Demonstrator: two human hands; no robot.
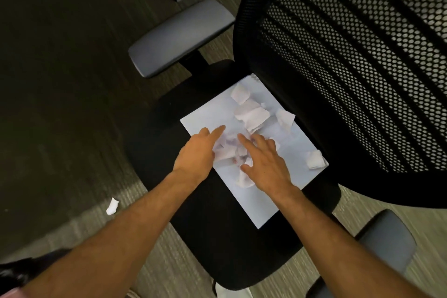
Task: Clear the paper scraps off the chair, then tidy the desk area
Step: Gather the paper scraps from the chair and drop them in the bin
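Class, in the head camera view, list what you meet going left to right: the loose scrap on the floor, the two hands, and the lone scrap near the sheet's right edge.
Scrap on the floor → left hand → right hand → lone scrap.

Black chair seat [212, 237] under scrap-strewn white sheet [256, 203].

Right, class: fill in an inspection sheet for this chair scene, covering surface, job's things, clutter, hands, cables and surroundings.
Surface: black chair seat, a white sheet lying flat on it.
Job's things: torn paper scraps scattered on the sheet.
Clutter: one stray scrap on the carpet, left of the seat.
Hands: left hand and right hand spread over the middle scraps, fingers open.
Cables: nothing seen.
Surroundings: mesh backrest, two grey armrests, carpet floor.
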